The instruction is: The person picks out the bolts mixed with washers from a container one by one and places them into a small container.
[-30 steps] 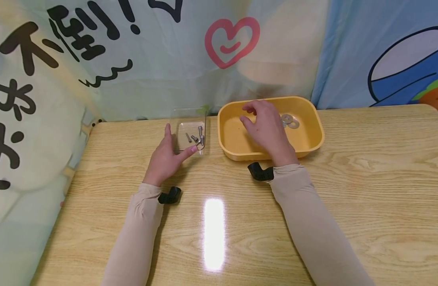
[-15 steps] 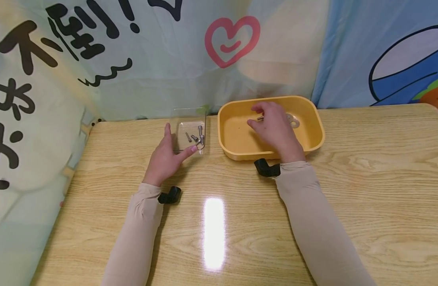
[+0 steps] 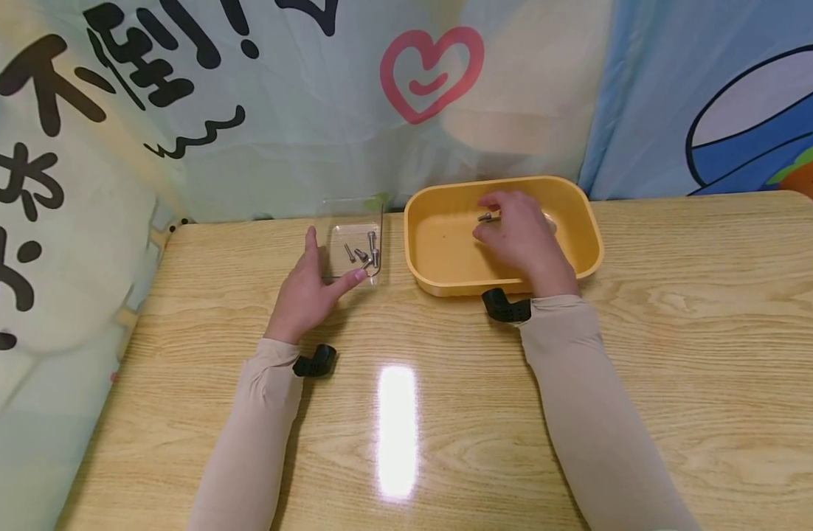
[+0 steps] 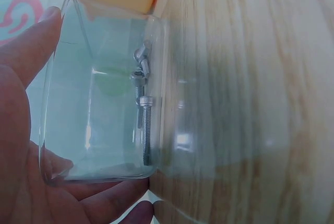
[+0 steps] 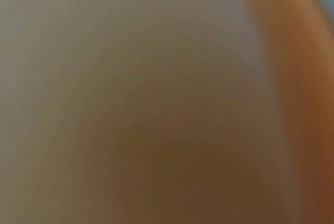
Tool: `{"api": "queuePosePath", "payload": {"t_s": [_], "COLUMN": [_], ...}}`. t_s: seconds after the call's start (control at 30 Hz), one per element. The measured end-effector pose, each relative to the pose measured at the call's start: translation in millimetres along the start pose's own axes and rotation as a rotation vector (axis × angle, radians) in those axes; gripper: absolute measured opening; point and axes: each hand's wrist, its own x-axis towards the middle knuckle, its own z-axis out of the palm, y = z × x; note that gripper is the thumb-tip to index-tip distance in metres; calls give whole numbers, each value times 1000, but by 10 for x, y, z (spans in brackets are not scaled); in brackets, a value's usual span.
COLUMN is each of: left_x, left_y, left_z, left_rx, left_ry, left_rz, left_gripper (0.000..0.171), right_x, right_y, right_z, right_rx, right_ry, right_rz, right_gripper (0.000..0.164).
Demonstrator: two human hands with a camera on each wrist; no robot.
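Note:
My left hand (image 3: 305, 297) holds a small clear plastic box (image 4: 99, 114), its thumb at the near corner and its fingers along the left side. Several silver socket-head screws (image 4: 146, 130) lie on the box floor. My right hand (image 3: 526, 240) reaches into a yellow plastic bin (image 3: 440, 280), thumb and index finger apart. Silver screws (image 3: 488, 217) show in the gap between them. The right hand's other fingers are hidden behind the hand. In the right wrist view everything is a close brown and orange blur.
Both containers stand side by side at the back of the wooden table (image 3: 393, 332). A printed curtain (image 3: 300, 162) hangs right behind them and along the left side. Part of a flat washer (image 3: 550, 223) shows beside the right hand.
My right hand has moved to the right inside the bin. Screws have come into view between thumb and index finger, and the washers are now mostly covered. My left hand stays in place.

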Motion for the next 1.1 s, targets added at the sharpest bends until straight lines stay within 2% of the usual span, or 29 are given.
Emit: {"api": "queuePosePath", "payload": {"t_s": [0.43,0.63,0.83,1.1], "left_x": [10,15,16,10], "left_y": [0,3,2,-11], "left_z": [-6,-5,-7,-3], "left_rx": [5,13,12,1], "left_ry": [5,8,8,1], "left_rz": [0,2,3,3], "left_gripper": [116,116,117,116], "right_x": [19,36,41,47], "right_y": [50,68,79,64], "right_z": [10,33,53,79], "right_rx": [-85,-132,-150,-187], "right_ry": [-47,-56,-52,-41], "right_rz": [45,24,18,53], "right_gripper": [50,34,32,27]}}
